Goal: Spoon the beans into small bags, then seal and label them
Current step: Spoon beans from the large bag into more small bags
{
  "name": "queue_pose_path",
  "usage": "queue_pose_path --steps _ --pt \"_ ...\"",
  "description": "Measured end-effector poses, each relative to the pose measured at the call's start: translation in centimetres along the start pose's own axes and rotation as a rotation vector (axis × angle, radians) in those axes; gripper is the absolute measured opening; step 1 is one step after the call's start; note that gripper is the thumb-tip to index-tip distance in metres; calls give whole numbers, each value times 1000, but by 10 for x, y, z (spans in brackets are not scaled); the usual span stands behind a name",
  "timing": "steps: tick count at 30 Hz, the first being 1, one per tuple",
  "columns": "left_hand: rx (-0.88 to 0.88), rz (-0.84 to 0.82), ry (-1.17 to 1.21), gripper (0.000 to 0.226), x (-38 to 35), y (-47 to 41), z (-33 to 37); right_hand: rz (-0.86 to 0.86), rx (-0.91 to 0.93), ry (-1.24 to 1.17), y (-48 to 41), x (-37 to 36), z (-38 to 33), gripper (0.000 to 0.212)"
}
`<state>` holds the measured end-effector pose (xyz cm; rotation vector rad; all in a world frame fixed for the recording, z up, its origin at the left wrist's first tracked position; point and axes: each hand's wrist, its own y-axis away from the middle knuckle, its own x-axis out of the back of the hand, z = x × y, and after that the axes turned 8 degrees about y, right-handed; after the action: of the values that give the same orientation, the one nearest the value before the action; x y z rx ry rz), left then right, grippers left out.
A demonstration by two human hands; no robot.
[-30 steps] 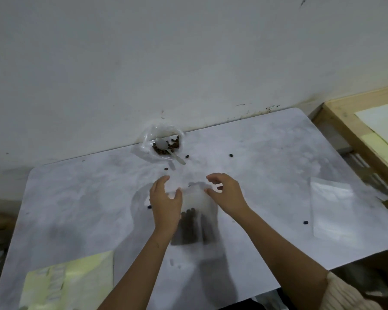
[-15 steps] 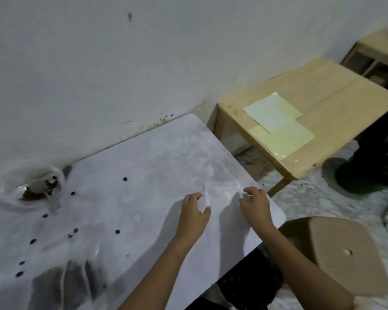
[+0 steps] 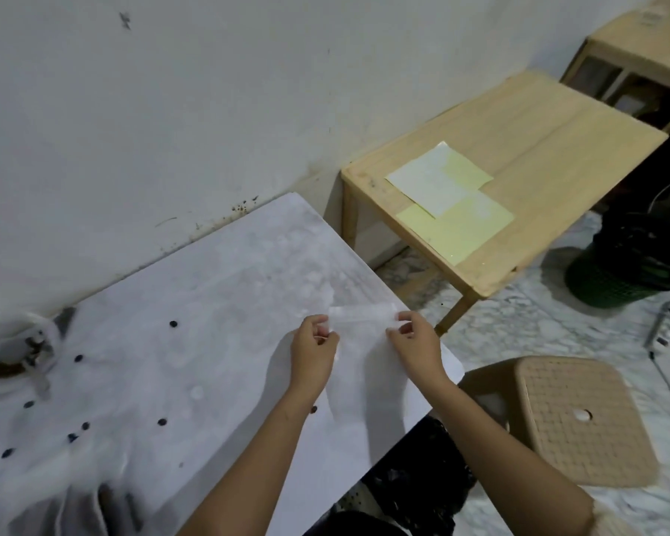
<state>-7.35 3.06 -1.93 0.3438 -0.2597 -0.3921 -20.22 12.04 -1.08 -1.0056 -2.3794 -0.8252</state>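
Note:
An empty clear small bag [image 3: 360, 342] hangs just above the right end of the white table [image 3: 225, 303]. My left hand [image 3: 313, 352] pinches its top left corner and my right hand [image 3: 416, 342] pinches its top right corner. At the far left a crumpled clear bag of brown beans [image 3: 14, 353] lies open against the wall with a spoon in it. Several dark beans [image 3: 79, 358] are scattered over the table. A filled bag with dark beans [image 3: 105, 508] lies at the bottom left, blurred.
A low wooden table [image 3: 538, 148] with yellow and white label sheets [image 3: 453, 203] stands to the right. A beige plastic stool [image 3: 573, 415] is beside the white table's right edge. A dark green basket [image 3: 615, 280] and cables lie on the floor.
My view has swung right. Both hands left the filled bag, reached to the table's right end and have lifted the empty bag by its top corners.

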Motion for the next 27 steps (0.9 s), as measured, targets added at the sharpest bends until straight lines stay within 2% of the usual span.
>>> queue_pose_path --steps 3,6,9,13,21,24,27 --pt "-55 -1 66 8 15 0 24 26 48 -83 -3 4 -28 17" --pt "-119 31 106 8 53 -1 57 -3 156 -155 2 3 -78 19" --pt "-150 9 124 10 114 6 90 -132 319 -115 15 -14 -134 18" --pt "-99 -70 49 13 212 33 110 -350 561 54 46 -61 -203 20" --pt "-61 238 51 18 379 109 101 -611 884 184 159 -185 -299 12" --pt "-55 329 88 16 422 129 88 -596 932 144 195 -227 -315 10" --pt "-52 435 150 16 455 139 74 -491 1024 129 227 -263 -324 20"
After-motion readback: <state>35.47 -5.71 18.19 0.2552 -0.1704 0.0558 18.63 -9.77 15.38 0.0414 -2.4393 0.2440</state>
